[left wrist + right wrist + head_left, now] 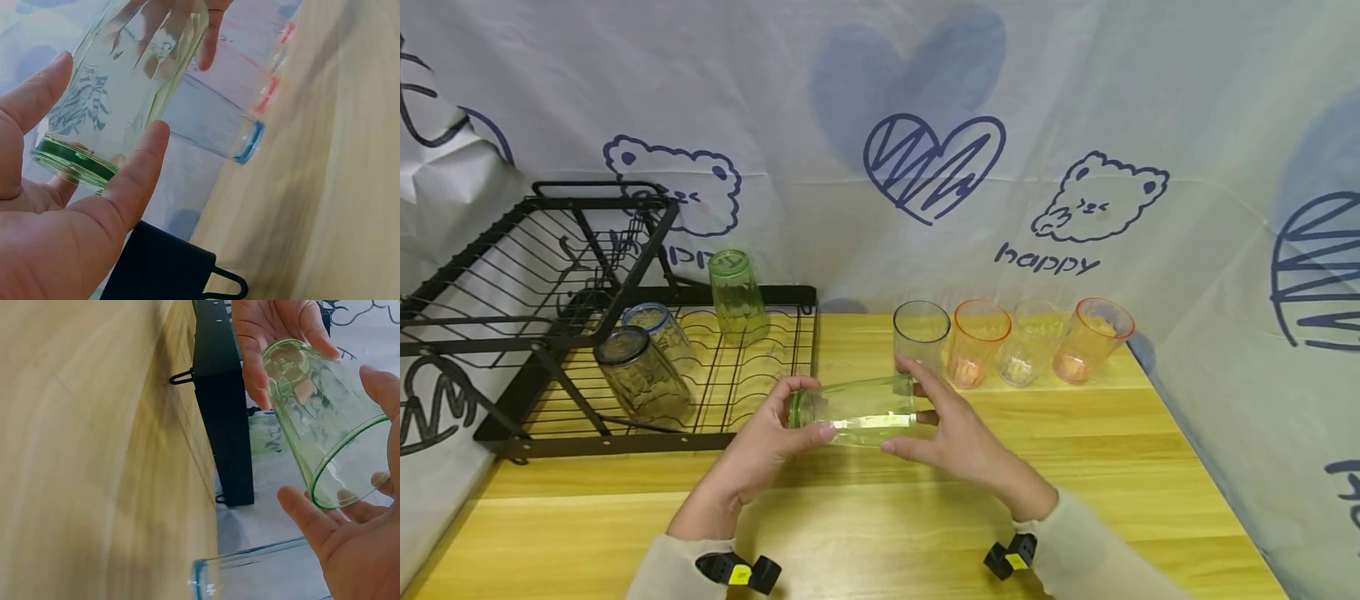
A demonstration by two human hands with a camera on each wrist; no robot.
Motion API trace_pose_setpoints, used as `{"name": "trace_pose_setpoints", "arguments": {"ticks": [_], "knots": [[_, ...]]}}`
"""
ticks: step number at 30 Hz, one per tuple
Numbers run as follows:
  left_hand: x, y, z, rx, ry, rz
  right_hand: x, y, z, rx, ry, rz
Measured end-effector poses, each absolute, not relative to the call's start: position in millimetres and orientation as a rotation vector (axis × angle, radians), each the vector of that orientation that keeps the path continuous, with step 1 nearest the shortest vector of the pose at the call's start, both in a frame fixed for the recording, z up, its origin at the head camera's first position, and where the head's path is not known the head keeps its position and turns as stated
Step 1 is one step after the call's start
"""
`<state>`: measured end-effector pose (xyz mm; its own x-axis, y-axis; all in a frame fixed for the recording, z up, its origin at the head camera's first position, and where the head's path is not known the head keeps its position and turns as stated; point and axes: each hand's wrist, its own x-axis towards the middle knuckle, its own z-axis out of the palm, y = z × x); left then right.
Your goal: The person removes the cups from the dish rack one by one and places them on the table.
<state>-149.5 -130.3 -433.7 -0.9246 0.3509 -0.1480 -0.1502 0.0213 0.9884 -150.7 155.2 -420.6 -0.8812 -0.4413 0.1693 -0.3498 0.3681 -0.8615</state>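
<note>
A clear green-tinted glass (857,410) lies sideways in the air between both hands, above the table. The left hand (769,433) grips its thick green base end, thumb in front and fingers behind. At the rim end the right hand (958,433) holds the glass, its thumb low on the near side and fingers round the far side. In the left wrist view a leaf-like pattern shows on the glass (94,106); in the right wrist view its open green rim (319,481) faces the right palm.
At left stands a black two-tier rack (625,442) holding a green glass (737,300), a blue-rimmed glass (658,329) and a dark glass (642,379). Behind the right hand several glasses stand in a row, among them a dark-rimmed one (921,329) and a red-rimmed one (1090,342).
</note>
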Motion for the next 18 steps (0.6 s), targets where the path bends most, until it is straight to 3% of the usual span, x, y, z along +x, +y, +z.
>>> {"name": "trace_pose_setpoints", "arguments": {"ticks": [18], "knots": [[-144.0, -119.2, -438.5, 0.254, 1.925, 1.913, -141.1, 170.5, -421.3, -0.592, 2.246, -1.834]]}}
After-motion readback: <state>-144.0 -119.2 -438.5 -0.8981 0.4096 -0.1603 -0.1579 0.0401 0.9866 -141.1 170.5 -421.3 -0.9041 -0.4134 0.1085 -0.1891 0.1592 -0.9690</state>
